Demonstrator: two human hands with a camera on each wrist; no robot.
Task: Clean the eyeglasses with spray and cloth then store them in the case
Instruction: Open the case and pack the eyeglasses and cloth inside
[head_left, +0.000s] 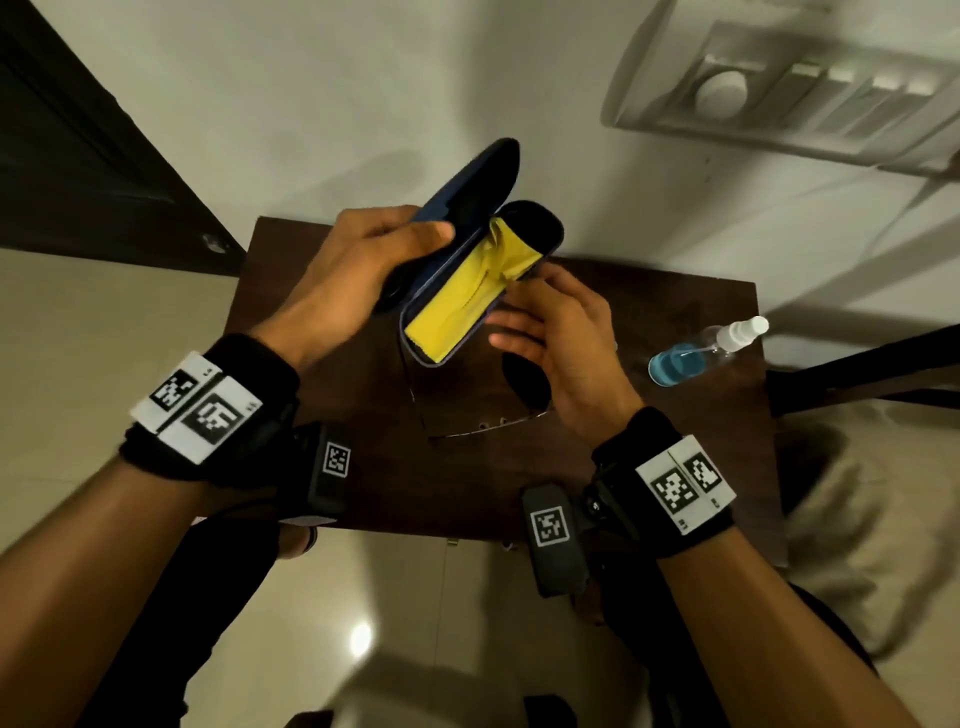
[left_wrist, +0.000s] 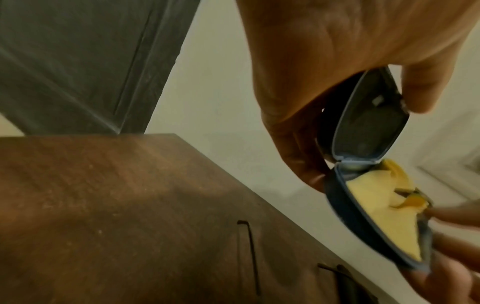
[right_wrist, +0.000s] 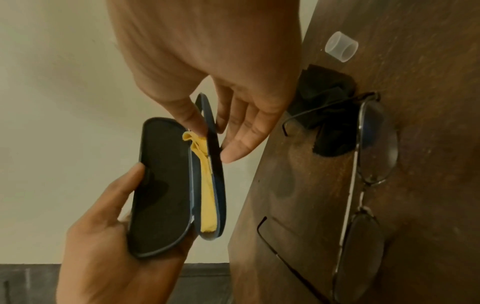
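A dark blue eyeglass case (head_left: 470, 187) is held open in the air above the brown table (head_left: 649, 457). A yellow cloth (head_left: 457, 306) lies in its lower half. My left hand (head_left: 363, 260) grips the lid from behind, thumb on its inner face. My right hand (head_left: 556, 332) pinches the lower half's rim between thumb and forefinger, the thumb against the yellow cloth (right_wrist: 206, 195); its other fingers are straight. The metal-framed eyeglasses (right_wrist: 374, 144) lie unfolded on the table below, one temple arm over a black cloth (right_wrist: 330, 98).
A spray bottle of blue liquid (head_left: 696, 351) lies on its side at the table's right edge, and its clear cap (right_wrist: 341, 49) lies near the black cloth. A white wall with a switch panel (head_left: 779, 88) is behind the table, a dark door (head_left: 78, 130) to the left.
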